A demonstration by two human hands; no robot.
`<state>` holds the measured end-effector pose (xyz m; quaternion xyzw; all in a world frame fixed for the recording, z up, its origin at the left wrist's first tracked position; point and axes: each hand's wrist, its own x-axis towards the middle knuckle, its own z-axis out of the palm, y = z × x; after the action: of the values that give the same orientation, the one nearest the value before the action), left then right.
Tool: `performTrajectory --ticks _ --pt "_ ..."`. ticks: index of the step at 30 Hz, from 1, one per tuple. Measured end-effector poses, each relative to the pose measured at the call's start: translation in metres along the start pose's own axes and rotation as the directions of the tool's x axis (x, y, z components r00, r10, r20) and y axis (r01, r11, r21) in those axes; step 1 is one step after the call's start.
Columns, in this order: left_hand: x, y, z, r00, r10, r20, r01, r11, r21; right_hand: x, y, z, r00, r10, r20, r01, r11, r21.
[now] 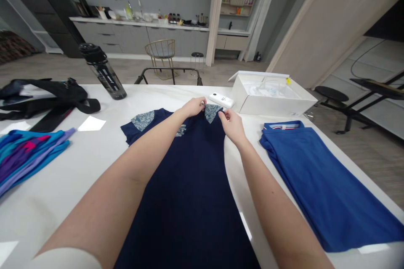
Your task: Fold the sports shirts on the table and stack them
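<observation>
Your white tabletop [94,159] carries a long navy cloth garment with grey-blue patterned sleeve panels [192,185], spread flat from the bottom of the view toward the far edge. It should handle as light, soft and floppy, with little risk of breaking; the fabric looks smooth, so it may slide or crease, and the shoulder and sleeve seams seem the surest hold. To its right, the folded royal-blue cloth garment [315,176] lies along the tabletop's right edge; beyond, a white open-topped box [268,103] sits by the far edge.

The navy garment runs beneath your forearms, its top end at your fingers. Your left hand [195,106] pinches it beside the neckline; your right hand [232,125] pinches the right sleeve's outer edge.
</observation>
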<state>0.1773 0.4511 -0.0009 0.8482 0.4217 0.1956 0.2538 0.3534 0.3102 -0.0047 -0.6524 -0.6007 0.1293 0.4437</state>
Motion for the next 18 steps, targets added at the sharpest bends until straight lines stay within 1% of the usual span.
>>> performTrajectory --ticks 2,5,7,9,11,12,13,15,16,18 --pt "-0.004 0.000 -0.016 0.999 0.035 -0.013 -0.037 0.974 -0.225 0.000 -0.033 0.008 0.996 -0.067 0.052 0.064 0.996 0.065" --pt "-0.014 -0.005 -0.038 0.999 -0.006 -0.053 -0.020 0.879 -0.476 -0.004 -0.085 0.031 0.980 -0.152 0.129 0.139 0.984 0.108" --pt "-0.027 -0.015 -0.049 0.996 -0.075 -0.050 0.031 0.809 -0.587 -0.010 -0.113 0.052 0.957 -0.201 0.207 0.179 0.977 0.120" --pt "-0.046 -0.030 -0.058 0.980 -0.194 -0.039 0.126 0.765 -0.631 -0.017 -0.129 0.072 0.918 -0.255 0.305 0.222 0.965 0.138" --pt "-0.069 -0.048 -0.064 0.936 -0.348 -0.052 0.261 0.785 -0.562 -0.023 -0.130 0.086 0.880 -0.295 0.372 0.264 0.955 0.133" --pt "-0.082 -0.056 -0.066 0.907 -0.415 -0.074 0.326 0.802 -0.500 -0.025 -0.125 0.090 0.872 -0.295 0.391 0.275 0.955 0.109" --pt "-0.094 -0.063 -0.067 0.882 -0.462 -0.097 0.378 0.814 -0.442 -0.025 -0.117 0.093 0.873 -0.278 0.400 0.274 0.959 0.067" --pt "-0.118 -0.072 -0.066 0.857 -0.499 -0.124 0.448 0.843 -0.300 -0.022 -0.094 0.095 0.893 -0.184 0.412 0.226 0.972 -0.057" --pt "-0.128 -0.074 -0.064 0.857 -0.498 -0.136 0.464 0.859 -0.217 -0.018 -0.082 0.096 0.907 -0.114 0.407 0.182 0.974 -0.134" --pt "-0.145 -0.071 -0.056 0.864 -0.481 -0.147 0.484 0.875 -0.016 -0.009 -0.062 0.098 0.923 -0.033 0.384 0.142 0.955 -0.259"
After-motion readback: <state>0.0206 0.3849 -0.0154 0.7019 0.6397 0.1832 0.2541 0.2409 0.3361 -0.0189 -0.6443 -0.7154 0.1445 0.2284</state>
